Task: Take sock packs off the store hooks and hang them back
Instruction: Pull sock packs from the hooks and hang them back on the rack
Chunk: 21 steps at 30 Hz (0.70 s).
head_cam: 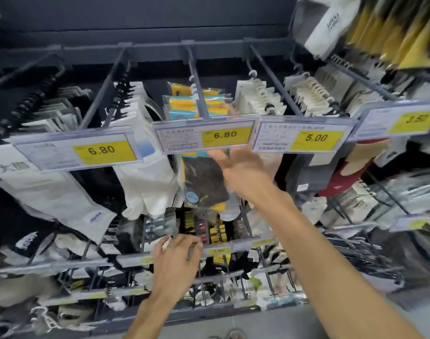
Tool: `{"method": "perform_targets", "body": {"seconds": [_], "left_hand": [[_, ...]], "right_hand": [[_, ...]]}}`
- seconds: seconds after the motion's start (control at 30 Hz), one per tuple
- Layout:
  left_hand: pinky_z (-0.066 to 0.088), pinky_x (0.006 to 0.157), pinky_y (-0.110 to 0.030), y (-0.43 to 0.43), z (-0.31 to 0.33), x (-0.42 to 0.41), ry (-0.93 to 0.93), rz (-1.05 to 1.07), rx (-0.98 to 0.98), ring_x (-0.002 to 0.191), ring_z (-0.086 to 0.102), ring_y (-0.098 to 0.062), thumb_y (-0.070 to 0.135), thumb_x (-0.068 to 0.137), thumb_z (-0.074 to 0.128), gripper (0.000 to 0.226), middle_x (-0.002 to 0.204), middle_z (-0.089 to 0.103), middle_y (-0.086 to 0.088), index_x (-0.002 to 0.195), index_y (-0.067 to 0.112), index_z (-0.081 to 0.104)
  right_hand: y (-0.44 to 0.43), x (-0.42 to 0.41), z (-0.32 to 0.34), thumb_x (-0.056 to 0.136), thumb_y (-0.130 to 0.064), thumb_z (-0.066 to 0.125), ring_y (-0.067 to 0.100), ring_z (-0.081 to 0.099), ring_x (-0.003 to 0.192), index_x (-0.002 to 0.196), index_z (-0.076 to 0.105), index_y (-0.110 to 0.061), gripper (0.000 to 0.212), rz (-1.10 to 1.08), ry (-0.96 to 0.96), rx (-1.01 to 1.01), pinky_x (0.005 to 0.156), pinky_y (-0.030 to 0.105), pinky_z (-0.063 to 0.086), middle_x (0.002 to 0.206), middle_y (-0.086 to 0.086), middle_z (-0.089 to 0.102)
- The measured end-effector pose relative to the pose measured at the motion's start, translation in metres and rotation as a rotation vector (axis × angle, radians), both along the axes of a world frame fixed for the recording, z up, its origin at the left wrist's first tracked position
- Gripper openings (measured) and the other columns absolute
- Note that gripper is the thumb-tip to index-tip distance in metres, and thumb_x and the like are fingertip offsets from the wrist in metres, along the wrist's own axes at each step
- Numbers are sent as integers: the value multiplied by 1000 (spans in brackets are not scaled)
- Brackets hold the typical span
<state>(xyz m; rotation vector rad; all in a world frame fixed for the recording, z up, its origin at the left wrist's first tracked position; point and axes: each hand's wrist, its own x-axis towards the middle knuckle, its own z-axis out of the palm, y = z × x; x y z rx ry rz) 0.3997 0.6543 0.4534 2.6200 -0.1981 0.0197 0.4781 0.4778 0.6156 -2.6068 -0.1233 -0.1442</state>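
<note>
A clear sock pack (204,182) with dark socks and a yellow-blue card hangs below the middle price tag (205,138) marked 6.80. My right hand (241,172) is raised against the pack's right side, fingers reaching up behind the tag and gripping the pack near its top. More packs with yellow and blue cards (197,104) hang behind on the same hook (197,79). My left hand (177,255) is lower, its fingers curled on the bottom edge of the pack, in front of a lower rail; the exact grip is blurred.
Rows of hooks hold white, grey and black sock packs left and right. Price tags read 6.80 (79,152), 5.00 (304,137) and 3.50 (404,122). Lower rails (135,260) carry more packs. Yellow-topped packs (392,33) hang at upper right.
</note>
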Motion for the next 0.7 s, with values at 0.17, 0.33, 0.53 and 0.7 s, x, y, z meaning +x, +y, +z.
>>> {"method": "perform_targets", "body": {"seconds": [0.17, 0.33, 0.53, 0.7], "left_hand": [[21, 121, -41, -6, -2, -9, -112, 16, -150, 120, 55, -8, 26, 100, 55, 23, 123, 65, 10, 120, 26, 67], [37, 104, -31, -53, 9, -50, -292, -162, -302, 115, 53, -8, 22, 94, 49, 27, 117, 62, 9, 109, 14, 70], [46, 78, -30, -165, -34, -122, 227, -483, -174, 91, 64, -19, 14, 100, 56, 15, 104, 68, 2, 102, 14, 70], [50, 82, -43, -275, -104, -204, 650, -680, -36, 68, 55, -16, -7, 95, 57, 27, 70, 59, -4, 73, 8, 64]], "right_hand": [[-6, -23, -14, 100, -24, 51, 30, 60, 98, 100, 54, -16, 8, -46, -190, 304, 75, 27, 42, 95, 9, 59], [-36, -118, -79, 98, -27, 50, 3, 45, 131, 141, 40, -29, 44, -81, -256, 561, 107, 31, 43, 140, -14, 46], [-117, -272, -188, 97, -16, 53, 19, 60, 108, 124, 62, -19, 28, -355, 171, 545, 92, 38, 51, 118, 1, 62], [-210, -416, -266, 96, -14, 50, 28, 61, 111, 131, 54, -13, 35, -676, 688, 525, 95, 35, 49, 122, 13, 62]]}}
